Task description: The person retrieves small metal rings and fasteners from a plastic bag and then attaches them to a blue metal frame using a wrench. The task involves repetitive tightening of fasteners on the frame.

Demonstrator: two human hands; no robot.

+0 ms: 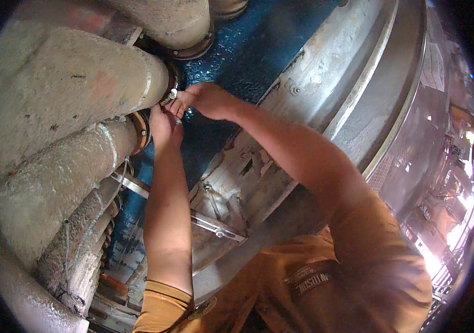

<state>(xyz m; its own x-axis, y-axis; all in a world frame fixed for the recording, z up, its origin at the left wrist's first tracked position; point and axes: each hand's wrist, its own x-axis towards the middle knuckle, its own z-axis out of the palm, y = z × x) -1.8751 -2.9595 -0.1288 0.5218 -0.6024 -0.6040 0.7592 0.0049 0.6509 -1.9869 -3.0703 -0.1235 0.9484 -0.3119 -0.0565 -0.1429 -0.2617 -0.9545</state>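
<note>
Both my bare hands meet at the end of a thick, dusty beige pipe [101,72], where a dark ring clamp [174,77] with a small pale metal piece [172,93] goes round it. My left hand [165,126] reaches up from below, its fingers bent and close together just under the clamp. From the right comes my right hand [206,101], its fingers curled in against the left fingertips beside the pale piece. Both hands are closed; whatever small part lies between the fingers is hidden. Behind them is a wet-looking, glossy blue surface [248,55].
A second pipe [76,155] below ends in an orange-brown ring clamp [141,132]. Another pipe [165,22] stands above. A metal bracket [215,226] with a bolt sticks out near my left forearm. A large curved metal rim [359,83] runs along the right.
</note>
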